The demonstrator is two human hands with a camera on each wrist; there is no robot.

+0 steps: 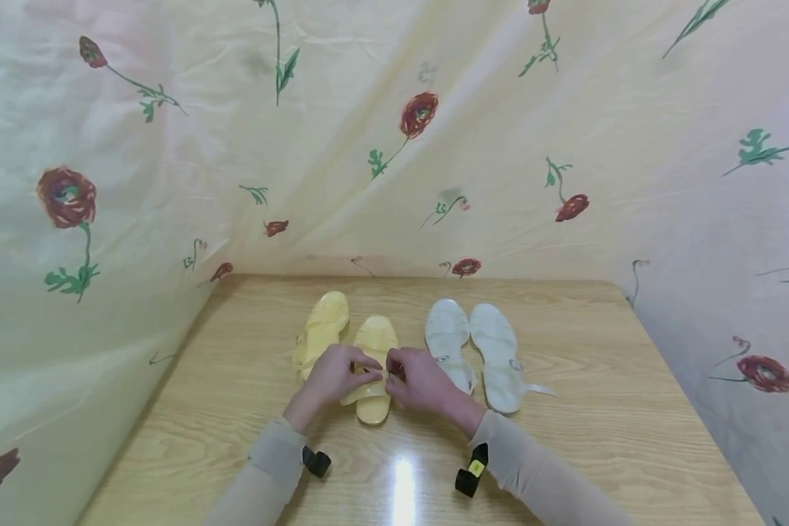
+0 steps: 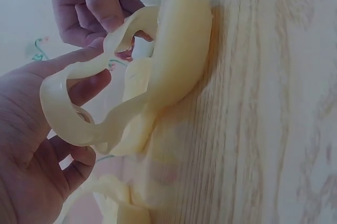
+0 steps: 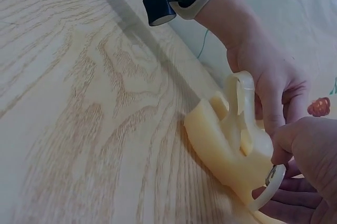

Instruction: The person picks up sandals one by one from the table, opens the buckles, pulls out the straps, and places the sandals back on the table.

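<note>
Behind the grip: pale beige long sleeves (image 1: 555, 478). At their grip-side ends, black blocky wrist cameras (image 1: 316, 462); right one bears a small yellow label (image 1: 476, 468).

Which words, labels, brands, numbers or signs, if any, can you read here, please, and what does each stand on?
None can be read.
Yellow label on the right wrist's black camera: any marks too small and blurred to read.
Yellow sandals, white sandals, cloth: no readable lettering.

I'm looking into a screened-off work spot, home or studio I can't tell: flowered sheeting (image 1: 342, 146) surrounds the wood-grain counter (image 1: 631, 409) on three sides
</note>
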